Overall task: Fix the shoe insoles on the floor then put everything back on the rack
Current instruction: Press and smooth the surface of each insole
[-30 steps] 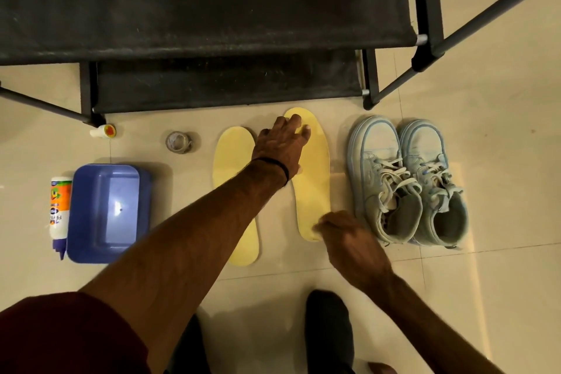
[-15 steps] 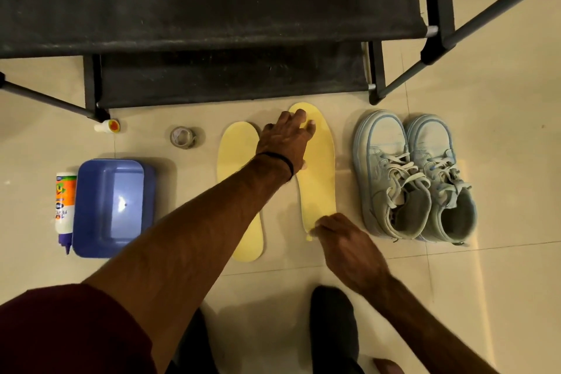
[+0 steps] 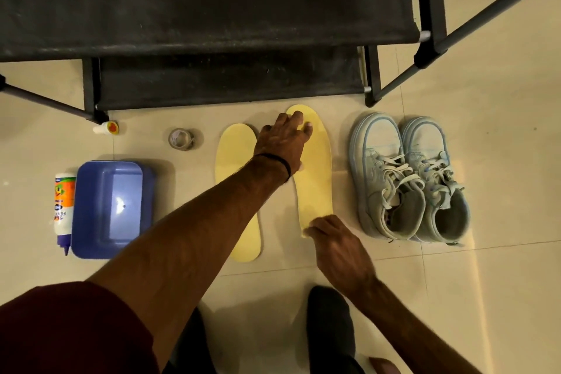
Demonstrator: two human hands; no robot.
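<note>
Long pale-yellow foam insole (image 3: 315, 173) flat on the cream tiled floor (image 3: 501, 282), long axis running away from the body, toe toward the black fabric shoe rack (image 3: 212, 24). Left hand (image 3: 282, 143) spread flat on the toe end, right hand (image 3: 340, 249) fingertips pressing the heel, neither gripping. Barely changed from half a second back. Twin yellow insole (image 3: 235, 161) just left; pale-blue laced sneakers (image 3: 406, 179) right.
</note>
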